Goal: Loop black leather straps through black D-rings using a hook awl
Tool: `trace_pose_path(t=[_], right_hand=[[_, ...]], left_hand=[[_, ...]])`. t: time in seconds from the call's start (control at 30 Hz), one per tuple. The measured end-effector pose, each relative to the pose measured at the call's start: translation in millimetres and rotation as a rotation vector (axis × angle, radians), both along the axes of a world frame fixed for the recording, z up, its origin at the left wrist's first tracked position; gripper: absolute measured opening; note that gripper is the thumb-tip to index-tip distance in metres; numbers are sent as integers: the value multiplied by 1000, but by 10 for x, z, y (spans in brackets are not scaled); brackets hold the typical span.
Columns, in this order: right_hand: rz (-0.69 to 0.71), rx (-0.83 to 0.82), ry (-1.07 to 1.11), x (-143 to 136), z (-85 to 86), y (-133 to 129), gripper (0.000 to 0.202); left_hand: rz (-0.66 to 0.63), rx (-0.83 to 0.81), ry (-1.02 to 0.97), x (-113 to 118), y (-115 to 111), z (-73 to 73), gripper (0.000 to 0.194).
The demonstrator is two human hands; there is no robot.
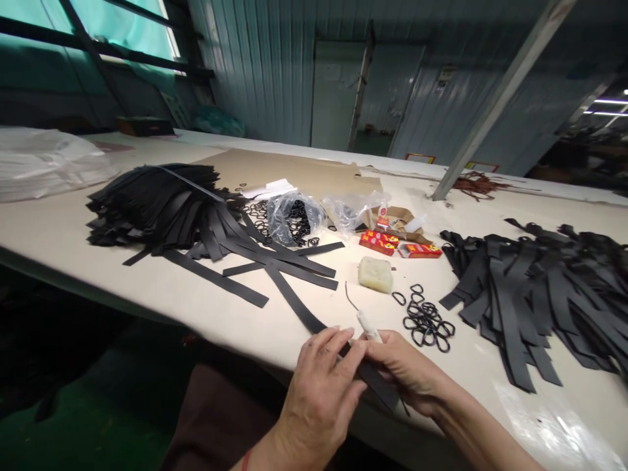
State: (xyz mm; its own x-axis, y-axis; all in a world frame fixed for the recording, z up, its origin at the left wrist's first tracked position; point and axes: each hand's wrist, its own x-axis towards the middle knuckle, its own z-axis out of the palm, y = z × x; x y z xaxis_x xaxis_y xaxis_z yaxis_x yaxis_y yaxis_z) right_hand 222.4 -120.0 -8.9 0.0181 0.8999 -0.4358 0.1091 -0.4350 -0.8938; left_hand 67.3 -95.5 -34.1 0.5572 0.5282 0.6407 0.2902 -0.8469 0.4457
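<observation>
Gripping one black strap at the bench edge, the left hand sits beside the right hand, whose fingers clasp a white-handled tool, with flat straps piled left and seemingly looped straps heaped right.

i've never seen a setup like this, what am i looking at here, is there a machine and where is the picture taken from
There is no machine here, just a person's two bare hands. The single picture comes from a camera worn on their head, looking forward and down.

The left hand holds a long black strip that runs on under the fingers. The right hand grips a slim white tool with a thin dark tip.

On the pale table lie a left heap of strips, a right heap of strips, loose black rings, a yellowish block and small red boxes.
</observation>
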Motion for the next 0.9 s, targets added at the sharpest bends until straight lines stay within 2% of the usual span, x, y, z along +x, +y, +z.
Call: trace_pose_path(t=[0.07, 0.13, 0.2, 0.27, 0.33, 0.37, 0.43, 0.57, 0.67, 0.8, 0.9], right_hand=[[-10, 6, -54, -73, -27, -89, 41], [-34, 21, -166, -42, -37, -164, 40], [-89, 66, -355, 129, -41, -220, 35], [-165, 127, -599, 402, -49, -248, 24], [-212, 148, -840, 682, -67, -233, 10], [-212, 139, -939, 794, -82, -210, 11], [-180, 102, -1092, 927, -116, -147, 16], [-90, 60, -1271, 915, -159, -46, 14], [-71, 79, -1315, 907, -148, -32, 12], [-184, 134, -1243, 1082, -101, -52, 8], [-301, 165, -1081, 1210, -53, -73, 4]], left_hand=[[-79, 99, -41, 45, -3, -34, 40], [-144, 61, -130, 82, 10, -47, 37], [-140, -200, -183, 110, 22, -18, 29], [-64, -625, -157, 135, 37, 53, 22], [-6, -1022, -118, 157, 61, 141, 26], [4, -1160, -119, 165, 77, 179, 29], [-9, -1304, -173, 174, 111, 226, 31], [-86, -1399, -261, 159, 159, 221, 29], [-129, -1443, -291, 146, 174, 207, 26], [-118, -1451, -282, 161, 188, 219, 28], [-118, -1442, -267, 192, 197, 246, 32]])
